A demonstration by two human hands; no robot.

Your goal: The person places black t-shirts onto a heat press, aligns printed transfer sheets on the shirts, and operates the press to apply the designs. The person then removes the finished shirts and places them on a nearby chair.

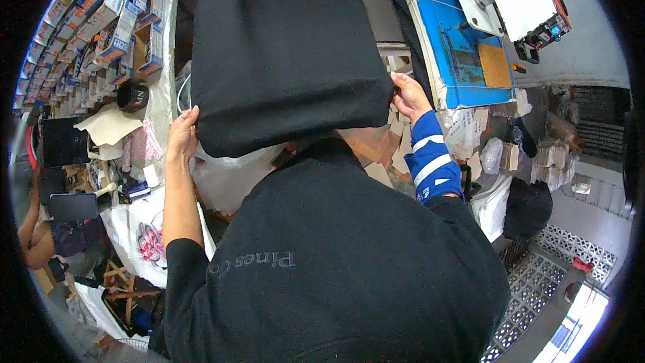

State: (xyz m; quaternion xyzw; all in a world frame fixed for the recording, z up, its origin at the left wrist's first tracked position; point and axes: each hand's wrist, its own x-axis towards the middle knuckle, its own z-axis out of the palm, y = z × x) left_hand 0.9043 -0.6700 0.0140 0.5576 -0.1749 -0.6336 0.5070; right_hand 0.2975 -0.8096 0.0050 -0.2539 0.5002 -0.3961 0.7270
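Note:
A wide black cloth [289, 47] stretches between my two hands, with its near edge hanging in a thick, rounded fold. At its near left corner, my left hand [182, 133] is closed on the edge, thumb upward. My right hand [408, 96] pinches the near right corner, and a blue sleeve with white stripes covers that forearm. The cloth runs away from me past the top of the view, so its far end is out of sight. What kind of cloth piece it is, I cannot tell.
Several small cartons [114, 33] are stacked at the far left, beside a black cap-like item [133, 95]. A blue-topped workbench [463, 60] with a metal fixture stands at the right. Cardboard pieces [379, 148] lie below the cloth. Another person's arm [33, 228] shows at the left edge.

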